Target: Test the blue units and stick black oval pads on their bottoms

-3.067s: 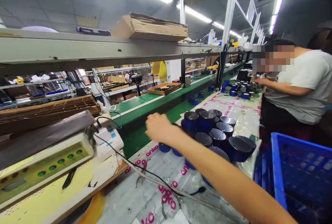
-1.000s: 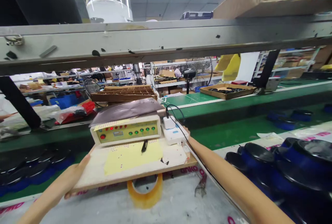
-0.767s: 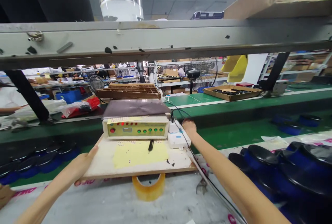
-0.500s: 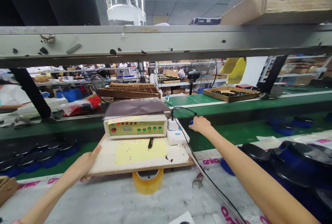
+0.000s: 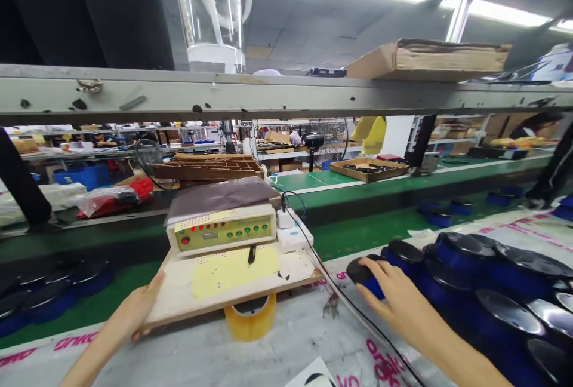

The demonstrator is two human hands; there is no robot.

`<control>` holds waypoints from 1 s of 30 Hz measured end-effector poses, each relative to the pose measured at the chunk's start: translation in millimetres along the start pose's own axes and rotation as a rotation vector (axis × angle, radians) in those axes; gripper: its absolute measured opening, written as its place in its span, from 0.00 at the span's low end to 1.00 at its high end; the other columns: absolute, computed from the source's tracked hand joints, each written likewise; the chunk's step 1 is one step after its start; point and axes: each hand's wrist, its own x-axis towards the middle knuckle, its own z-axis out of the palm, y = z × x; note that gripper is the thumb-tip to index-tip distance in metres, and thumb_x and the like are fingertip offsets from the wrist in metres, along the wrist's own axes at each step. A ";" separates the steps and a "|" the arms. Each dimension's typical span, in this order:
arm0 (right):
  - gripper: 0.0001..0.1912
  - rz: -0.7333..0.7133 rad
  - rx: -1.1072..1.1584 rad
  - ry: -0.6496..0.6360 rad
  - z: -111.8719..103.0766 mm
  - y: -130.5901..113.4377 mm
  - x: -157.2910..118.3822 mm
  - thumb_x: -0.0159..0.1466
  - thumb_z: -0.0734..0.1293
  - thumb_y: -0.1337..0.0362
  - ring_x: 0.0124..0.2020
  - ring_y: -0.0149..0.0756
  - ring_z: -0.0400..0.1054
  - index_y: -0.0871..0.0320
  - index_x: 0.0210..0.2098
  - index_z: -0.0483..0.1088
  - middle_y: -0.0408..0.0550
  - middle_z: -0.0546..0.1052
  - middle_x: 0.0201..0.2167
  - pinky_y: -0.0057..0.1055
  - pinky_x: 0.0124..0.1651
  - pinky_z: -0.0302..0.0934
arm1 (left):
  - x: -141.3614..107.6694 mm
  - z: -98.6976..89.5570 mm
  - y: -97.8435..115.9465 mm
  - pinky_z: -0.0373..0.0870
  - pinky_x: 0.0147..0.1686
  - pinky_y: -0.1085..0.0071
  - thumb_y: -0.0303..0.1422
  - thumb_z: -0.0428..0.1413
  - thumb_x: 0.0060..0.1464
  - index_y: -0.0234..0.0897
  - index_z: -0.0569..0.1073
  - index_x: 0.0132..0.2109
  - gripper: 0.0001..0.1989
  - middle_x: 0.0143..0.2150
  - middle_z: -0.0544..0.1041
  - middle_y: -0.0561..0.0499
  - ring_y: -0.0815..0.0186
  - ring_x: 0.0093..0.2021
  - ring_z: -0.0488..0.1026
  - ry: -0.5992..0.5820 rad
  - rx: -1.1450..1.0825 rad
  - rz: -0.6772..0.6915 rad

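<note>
A white board (image 5: 174, 297) carries a control box (image 5: 226, 233) with a red button and several green ones. My left hand (image 5: 134, 309) grips the board's left edge, thumb on top and fingertips underneath. On the right, the fingers and thumb of my right hand (image 5: 398, 291) close around a blue round part with a black top (image 5: 358, 270). It sits at the left end of a group of similar parts (image 5: 461, 243). A yellow tape roll (image 5: 250, 318) lies under the board's front. A white power adapter (image 5: 293, 235) stands beside the box, with a black cable (image 5: 358, 315) trailing towards me.
Behind the board runs a green conveyor belt (image 5: 331, 237) with more blue parts (image 5: 67, 282) at its left. A metal shelf beam (image 5: 268, 95) crosses above, bearing a clear blender jar (image 5: 215, 11) and a cardboard box (image 5: 439, 58). A metal clip-like piece (image 5: 331, 305) lies on the wrapped bench.
My right hand has come back from over the belt, beside the cable's end, to the blue part on the bench. My left hand stays on the board. The view has turned right and up.
</note>
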 end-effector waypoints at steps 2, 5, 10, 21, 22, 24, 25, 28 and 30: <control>0.20 -0.023 -0.011 0.144 18.0 14.9 -22.4 0.62 0.58 0.53 0.45 0.51 0.67 0.61 0.46 0.68 0.58 0.73 0.42 0.44 0.46 0.62 | -2.3 0.4 1.4 0.59 0.12 0.71 0.49 0.36 0.59 0.29 0.70 0.29 0.30 0.12 0.70 0.40 0.58 0.12 0.67 0.006 -0.022 0.005; 0.17 0.078 -0.024 0.177 12.7 14.7 -35.1 0.59 0.58 0.55 0.41 0.58 0.67 0.61 0.38 0.70 0.63 0.74 0.39 0.51 0.41 0.62 | -4.6 0.5 2.5 0.59 0.13 0.70 0.49 0.37 0.59 0.29 0.70 0.30 0.29 0.12 0.70 0.40 0.59 0.13 0.67 0.010 -0.039 0.006; 0.13 0.189 0.298 -0.001 -23.5 -46.3 16.3 0.66 0.55 0.61 0.51 0.47 0.63 0.58 0.43 0.67 0.56 0.72 0.47 0.43 0.54 0.55 | -1.9 1.1 -1.6 0.60 0.14 0.72 0.49 0.35 0.62 0.30 0.69 0.32 0.29 0.12 0.68 0.50 0.65 0.12 0.65 0.003 -0.014 0.011; 0.14 0.588 0.625 -0.396 55.2 -83.9 98.5 0.68 0.62 0.58 0.29 0.29 0.69 0.62 0.45 0.67 0.46 0.73 0.36 0.29 0.30 0.67 | -11.6 -0.1 4.3 0.66 0.21 0.73 0.50 0.42 0.61 0.32 0.69 0.40 0.24 0.25 0.70 0.55 0.73 0.19 0.66 -0.001 -0.043 -0.035; 0.14 0.596 0.643 -0.393 56.0 -83.2 97.2 0.68 0.61 0.58 0.28 0.29 0.69 0.62 0.45 0.67 0.45 0.72 0.35 0.28 0.29 0.67 | -12.2 -0.2 4.4 0.66 0.22 0.73 0.50 0.43 0.61 0.32 0.70 0.39 0.24 0.25 0.70 0.55 0.73 0.19 0.66 0.003 -0.048 -0.034; 0.14 0.605 0.669 -0.386 56.5 -82.6 95.4 0.68 0.61 0.57 0.26 0.27 0.68 0.62 0.44 0.67 0.44 0.72 0.33 0.26 0.27 0.65 | -12.1 -1.3 3.5 0.67 0.22 0.73 0.50 0.42 0.62 0.32 0.70 0.39 0.24 0.24 0.70 0.55 0.73 0.19 0.66 0.006 -0.053 -0.033; 0.14 0.606 0.678 -0.384 56.8 -82.8 94.9 0.68 0.61 0.57 0.25 0.26 0.67 0.62 0.43 0.67 0.43 0.72 0.32 0.25 0.26 0.65 | -11.7 -2.2 2.5 0.66 0.21 0.73 0.50 0.42 0.62 0.32 0.70 0.39 0.24 0.24 0.70 0.55 0.73 0.19 0.66 0.006 -0.053 -0.033; 0.14 0.603 0.684 -0.391 59.3 -84.6 94.3 0.68 0.60 0.56 0.22 0.25 0.66 0.62 0.42 0.67 0.42 0.71 0.30 0.24 0.24 0.63 | -8.9 -5.6 -1.2 0.65 0.20 0.74 0.50 0.42 0.62 0.32 0.69 0.39 0.24 0.24 0.70 0.55 0.73 0.19 0.65 0.013 -0.045 -0.034; 0.15 0.594 0.671 -0.402 61.3 -85.3 94.2 0.68 0.60 0.56 0.21 0.25 0.65 0.62 0.43 0.67 0.42 0.71 0.29 0.24 0.23 0.63 | -6.7 -6.6 -3.3 0.65 0.20 0.74 0.49 0.43 0.62 0.32 0.69 0.40 0.23 0.25 0.70 0.55 0.73 0.19 0.65 0.018 -0.041 -0.035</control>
